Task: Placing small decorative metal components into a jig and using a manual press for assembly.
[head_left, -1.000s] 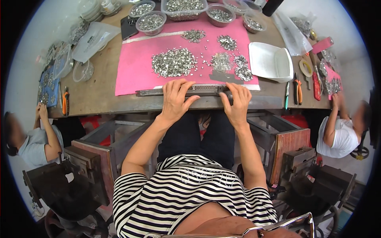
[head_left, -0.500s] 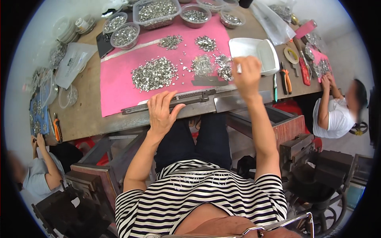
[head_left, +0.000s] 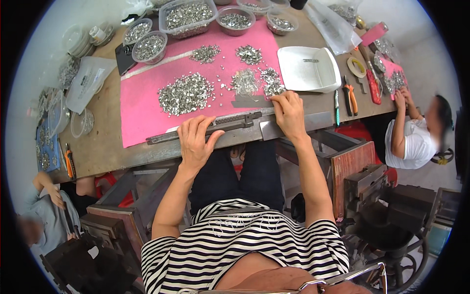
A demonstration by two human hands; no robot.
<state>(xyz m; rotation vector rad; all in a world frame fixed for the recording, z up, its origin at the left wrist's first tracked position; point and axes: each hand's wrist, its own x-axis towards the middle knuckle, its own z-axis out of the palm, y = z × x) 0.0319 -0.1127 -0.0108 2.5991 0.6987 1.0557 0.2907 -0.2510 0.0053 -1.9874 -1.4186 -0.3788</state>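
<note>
My left hand (head_left: 198,141) lies over a long dark metal bar with a row of notches (head_left: 234,120) at the table's front edge. Its fingers are stretched out and its thumb stands apart. My right hand (head_left: 290,116) is beside the bar's right end, its fingertips pinched together by a small heap of silvery metal bits (head_left: 272,82). Whatever sits in that pinch is too small to see. Under this hand extends a flat metal plate (head_left: 313,122). Behind it, a white tray (head_left: 293,78) contains a short notched metal strip (head_left: 311,61).
A pink mat (head_left: 139,105) carries several heaps of metal bits (head_left: 186,93). Plastic tubs (head_left: 188,19) line the back. Orange-handled pliers (head_left: 350,98), a green-handled tool (head_left: 337,105) and a tape roll (head_left: 356,67) lie right. One person (head_left: 416,127) works at right, another (head_left: 51,215) sits at left.
My right hand has come down from over the white tray to the table's front edge. A short strip now shows in the tray. The left person's hands have left the table.
</note>
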